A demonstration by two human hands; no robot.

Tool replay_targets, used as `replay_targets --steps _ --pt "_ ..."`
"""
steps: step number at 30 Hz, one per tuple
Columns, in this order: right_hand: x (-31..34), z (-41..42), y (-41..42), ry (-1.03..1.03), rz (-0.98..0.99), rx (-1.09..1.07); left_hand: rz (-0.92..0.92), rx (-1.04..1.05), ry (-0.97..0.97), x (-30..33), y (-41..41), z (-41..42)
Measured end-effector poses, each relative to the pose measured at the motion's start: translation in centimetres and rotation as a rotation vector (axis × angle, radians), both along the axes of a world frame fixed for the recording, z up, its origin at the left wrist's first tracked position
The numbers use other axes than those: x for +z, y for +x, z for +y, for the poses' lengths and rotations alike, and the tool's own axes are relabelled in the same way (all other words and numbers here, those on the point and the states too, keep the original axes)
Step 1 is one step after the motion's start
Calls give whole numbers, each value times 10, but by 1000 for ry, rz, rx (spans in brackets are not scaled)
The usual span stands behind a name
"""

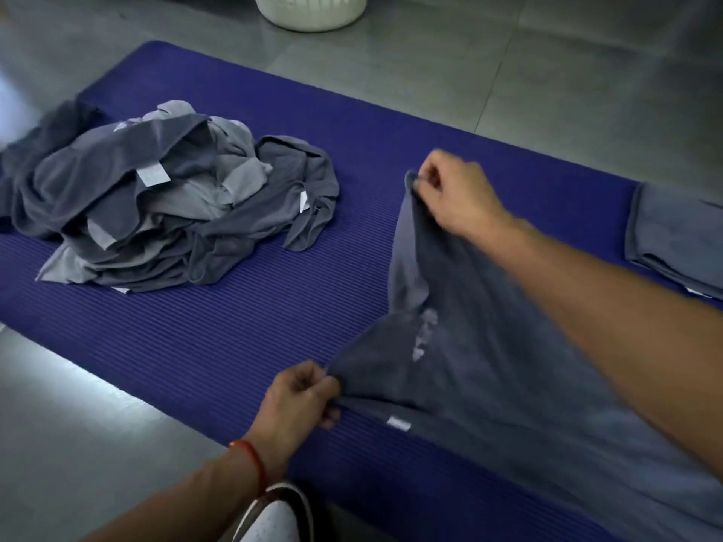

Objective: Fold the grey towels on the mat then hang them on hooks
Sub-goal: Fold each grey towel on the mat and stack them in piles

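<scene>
We see one grey towel (489,346) spread loosely across the purple ribbed mat (219,346), its far corner and near corner lifted, a small white tag at its near edge. A crumpled pile of grey towels (164,217) lies at the mat's left. A folded grey towel (677,236) sits at its right end.

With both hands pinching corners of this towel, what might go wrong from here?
1. The left hand and right hand pinch only small bits of the towel; a corner could slip, skewing the fold.
2. The towel bunches between them, so creases may be trapped.
3. The unfolded pile lies close and could snag.
</scene>
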State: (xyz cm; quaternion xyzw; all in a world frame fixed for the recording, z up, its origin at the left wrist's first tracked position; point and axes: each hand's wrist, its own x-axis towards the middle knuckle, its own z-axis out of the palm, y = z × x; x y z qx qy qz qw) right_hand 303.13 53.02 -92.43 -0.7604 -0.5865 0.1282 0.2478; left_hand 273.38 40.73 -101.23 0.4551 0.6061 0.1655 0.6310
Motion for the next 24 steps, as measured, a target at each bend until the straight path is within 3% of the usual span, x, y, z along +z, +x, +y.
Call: replay_targets --steps 2,6,10,15,19,21,24 --pt "14 20 12 18 -30 0 -4 80 -16 2 -10 16" --pt "5 52 15 45 -31 -6 17 22 -13 -5 -32 32" --pt "-21 72 6 21 -74 56 165 -4 -1 -18 -55 34" --pt "-73 62 -13 -384 -48 294 435 -194 93 -25 -72 36" --pt "-105 12 -35 -447 -185 442 486 -228 152 -23 -67 39" --pt "-115 -31 -42 -370 -301 503 604 -296 264 -24 -68 38" --pt "-122 -109 -45 -151 -401 608 801 -511 714 -27 -73 32"
